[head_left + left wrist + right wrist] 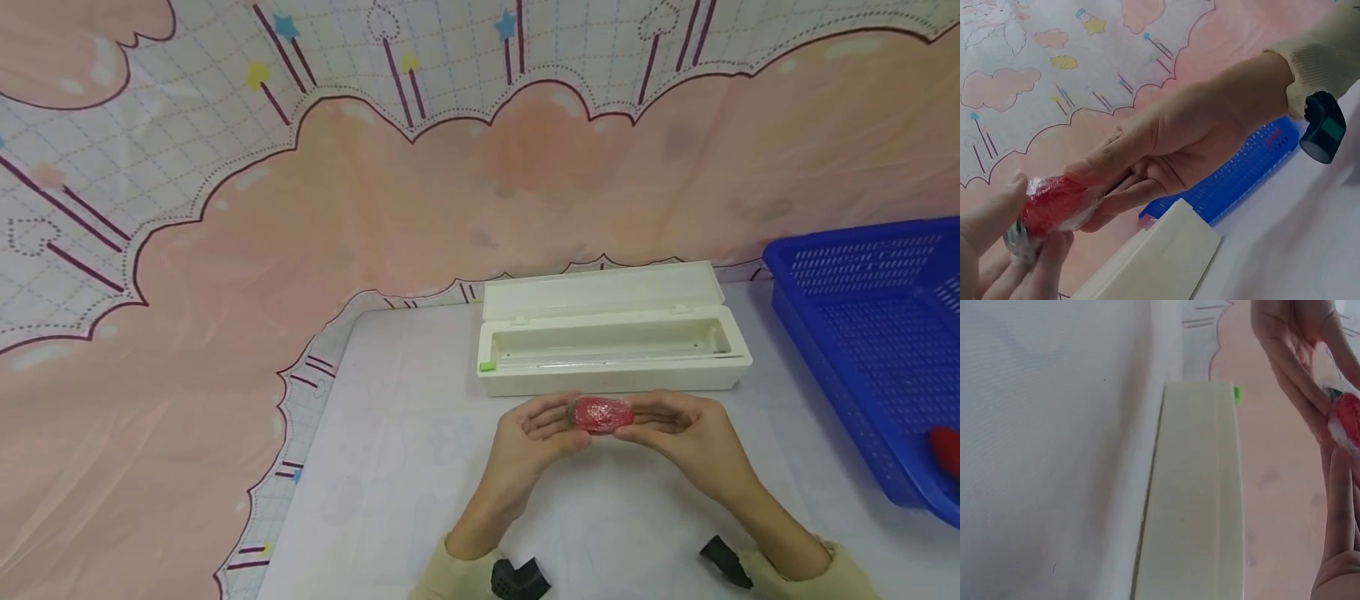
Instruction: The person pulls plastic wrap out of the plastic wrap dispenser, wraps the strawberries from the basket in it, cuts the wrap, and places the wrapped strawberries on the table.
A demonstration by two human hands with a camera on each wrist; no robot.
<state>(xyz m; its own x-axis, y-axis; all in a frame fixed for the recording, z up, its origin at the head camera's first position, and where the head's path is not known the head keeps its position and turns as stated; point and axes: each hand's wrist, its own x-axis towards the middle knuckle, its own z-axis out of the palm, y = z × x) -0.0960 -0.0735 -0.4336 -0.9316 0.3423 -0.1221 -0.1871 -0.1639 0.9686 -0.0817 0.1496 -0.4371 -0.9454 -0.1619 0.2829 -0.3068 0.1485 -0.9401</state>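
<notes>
A red object [602,414] wrapped in shiny clear plastic film is held up between both hands, with a dark green part at its left end. My left hand [534,442] grips that green end, thumb in front and fingers behind. At the opposite end, my right hand [693,437] pinches the film-covered red side between thumb and fingers. The left wrist view shows the wrapped red object [1054,206] close up, its film bunched around the green end. Just beyond the hands stands a long white cling film dispenser [611,381], its lid [600,293] raised.
A small green slider [487,366] sits at the dispenser's left front edge. To the right is a blue plastic basket [832,400] with a red item [947,450] inside, cut off by the frame. A patterned pink cloth [450,208] hangs behind the white tabletop [390,433].
</notes>
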